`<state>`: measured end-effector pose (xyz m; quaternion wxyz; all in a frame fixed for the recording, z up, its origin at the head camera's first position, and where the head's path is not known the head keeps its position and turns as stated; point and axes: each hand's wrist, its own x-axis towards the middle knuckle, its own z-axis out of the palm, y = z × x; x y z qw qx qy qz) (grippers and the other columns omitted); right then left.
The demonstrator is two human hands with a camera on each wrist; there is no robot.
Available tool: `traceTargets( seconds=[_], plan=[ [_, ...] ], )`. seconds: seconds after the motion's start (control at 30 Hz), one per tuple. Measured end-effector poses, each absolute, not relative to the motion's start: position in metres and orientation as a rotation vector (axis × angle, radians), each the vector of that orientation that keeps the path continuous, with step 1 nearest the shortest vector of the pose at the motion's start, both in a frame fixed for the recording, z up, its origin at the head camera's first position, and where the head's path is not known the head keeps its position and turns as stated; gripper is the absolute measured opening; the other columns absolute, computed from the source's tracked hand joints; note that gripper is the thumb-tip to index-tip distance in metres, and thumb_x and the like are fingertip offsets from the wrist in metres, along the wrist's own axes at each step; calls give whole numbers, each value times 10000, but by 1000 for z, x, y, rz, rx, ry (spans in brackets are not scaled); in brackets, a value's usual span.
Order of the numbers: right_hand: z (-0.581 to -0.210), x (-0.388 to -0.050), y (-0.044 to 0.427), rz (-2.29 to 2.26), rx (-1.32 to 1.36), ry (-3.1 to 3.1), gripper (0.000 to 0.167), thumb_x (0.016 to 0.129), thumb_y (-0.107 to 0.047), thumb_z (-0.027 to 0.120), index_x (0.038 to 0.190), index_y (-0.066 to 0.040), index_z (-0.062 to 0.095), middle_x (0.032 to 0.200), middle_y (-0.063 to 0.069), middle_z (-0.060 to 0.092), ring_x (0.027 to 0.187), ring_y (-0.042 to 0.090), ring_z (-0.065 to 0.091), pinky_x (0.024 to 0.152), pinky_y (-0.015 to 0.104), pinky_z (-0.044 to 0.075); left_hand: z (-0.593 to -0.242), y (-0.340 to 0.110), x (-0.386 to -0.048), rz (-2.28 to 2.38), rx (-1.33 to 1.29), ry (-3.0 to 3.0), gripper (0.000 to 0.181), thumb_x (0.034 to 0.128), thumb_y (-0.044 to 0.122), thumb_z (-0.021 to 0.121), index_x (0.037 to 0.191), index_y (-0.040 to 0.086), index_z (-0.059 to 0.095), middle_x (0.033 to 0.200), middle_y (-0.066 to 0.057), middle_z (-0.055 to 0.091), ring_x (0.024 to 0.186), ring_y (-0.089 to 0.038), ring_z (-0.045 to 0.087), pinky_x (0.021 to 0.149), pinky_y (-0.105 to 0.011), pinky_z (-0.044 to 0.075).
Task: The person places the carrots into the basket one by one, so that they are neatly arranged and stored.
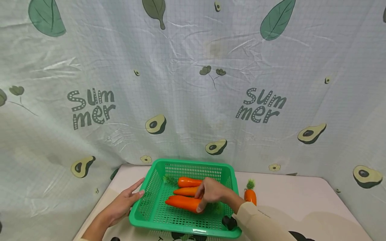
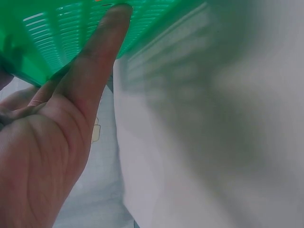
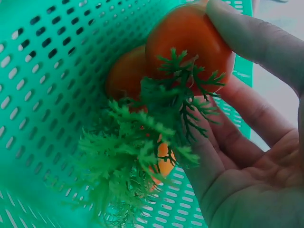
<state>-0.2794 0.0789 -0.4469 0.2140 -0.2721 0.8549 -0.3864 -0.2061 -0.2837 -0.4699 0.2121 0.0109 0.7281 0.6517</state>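
A green plastic basket (image 1: 181, 231) with slotted walls stands on the table. Several orange carrots with green leafy tops lie in it, among them one at the back (image 1: 188, 182). My right hand (image 1: 212, 190) reaches inside and grips a front carrot (image 1: 182, 203) near its leafy end. In the right wrist view, the thumb presses one side of this carrot (image 3: 190, 47), fingers on the other, with a second carrot (image 3: 124, 76) right beside it. At the basket's left side, my left hand (image 1: 123, 202) touches the wall, a straight finger (image 2: 102, 57) lying against its outside.
Another carrot (image 1: 250, 196) lies on the pale table (image 1: 289, 201), just right of the basket. A curtain (image 1: 187, 100) printed with avocados and leaves hangs behind the table and along both sides.
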Motion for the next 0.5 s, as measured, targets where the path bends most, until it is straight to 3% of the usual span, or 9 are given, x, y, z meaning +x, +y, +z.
traceTargets(
  seconds=[0.5],
  plan=[
    [-459,-277,75,-1005,-775,2473,284,613,-45,975,843,-24,811,793,42,755,714,141,590,625,283,519,-470,-284,-206,1808,54,2025,810,1121,369,480,1686,137,-54,1505,-383,455,1154,-269,695,887,-496,614]
  ],
)
